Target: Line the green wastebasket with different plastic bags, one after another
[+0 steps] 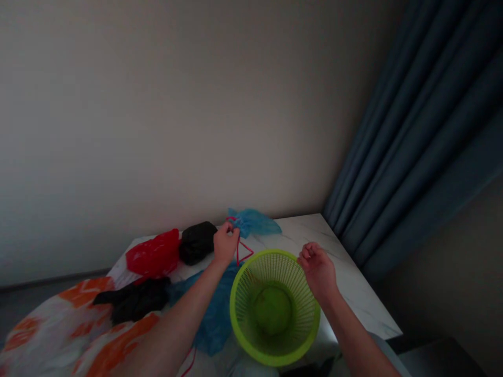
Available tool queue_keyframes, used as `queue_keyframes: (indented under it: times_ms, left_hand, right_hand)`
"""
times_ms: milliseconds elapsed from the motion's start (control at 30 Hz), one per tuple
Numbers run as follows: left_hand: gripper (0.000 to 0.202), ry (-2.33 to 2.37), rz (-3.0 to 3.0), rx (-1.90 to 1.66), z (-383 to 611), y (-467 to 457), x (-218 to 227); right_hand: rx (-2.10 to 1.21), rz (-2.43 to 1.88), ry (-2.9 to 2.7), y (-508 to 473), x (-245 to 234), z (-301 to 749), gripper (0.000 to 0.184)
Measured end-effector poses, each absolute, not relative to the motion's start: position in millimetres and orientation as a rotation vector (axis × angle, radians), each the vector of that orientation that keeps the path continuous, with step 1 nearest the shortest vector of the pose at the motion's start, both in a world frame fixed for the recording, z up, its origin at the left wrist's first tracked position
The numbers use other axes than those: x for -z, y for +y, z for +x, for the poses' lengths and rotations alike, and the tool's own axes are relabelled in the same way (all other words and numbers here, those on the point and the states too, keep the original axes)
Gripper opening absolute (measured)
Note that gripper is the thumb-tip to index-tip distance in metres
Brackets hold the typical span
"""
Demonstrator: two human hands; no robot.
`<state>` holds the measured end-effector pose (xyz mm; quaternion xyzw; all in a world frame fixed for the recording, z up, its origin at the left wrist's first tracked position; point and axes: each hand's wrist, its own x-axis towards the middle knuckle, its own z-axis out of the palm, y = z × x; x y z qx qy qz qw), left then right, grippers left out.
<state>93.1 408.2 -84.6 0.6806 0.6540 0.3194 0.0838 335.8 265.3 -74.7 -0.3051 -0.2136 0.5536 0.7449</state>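
My left hand (227, 244) reaches past the basket, with thumb and fingers pinched at the neck of a small blue plastic bag (257, 222). A red drawstring (246, 255) hangs in a loop from beside these fingers. My right hand (319, 269) is over the right rim of a lime-green plastic basket (236, 330), its fingers curled in and nothing visible in them. The basket stands upright, and its round bottom shows no contents. A larger blue plastic bag (216, 319) lies flattened left of the basket, partly hidden by my left forearm.
On the marble-patterned table (353, 277) a red bag (155, 255) and a black bundle (196, 242) lie left of my hand. Nearer are a crumpled black bag (137, 301) and a white-and-orange bag (58, 327). A wall stands behind, with a blue curtain (416, 131) at right.
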Motion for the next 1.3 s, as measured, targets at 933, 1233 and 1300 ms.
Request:
queue_keyframes:
  times_ms: [933, 1233, 1300]
  left_hand:
    - [0.001, 1.469, 2.085, -1.174, 27.7, -38.6, -66.3]
    - [0.012, 1.454, 1.745, -1.229, 14.9, -52.0, -66.3]
    - [0.012, 1.393, 1.774, -1.175, 19.7, -52.6, -65.6]
  right_hand:
    - [-1.126, -0.868, -1.297, -29.2, -40.2, 217.4, 0.016]
    - [-1.316, -1.016, -0.71, -47.2, -34.2, 234.9, 0.018]
    - [-1.289, -1.021, -0.648, -53.6, -37.2, 239.7, 0.011]
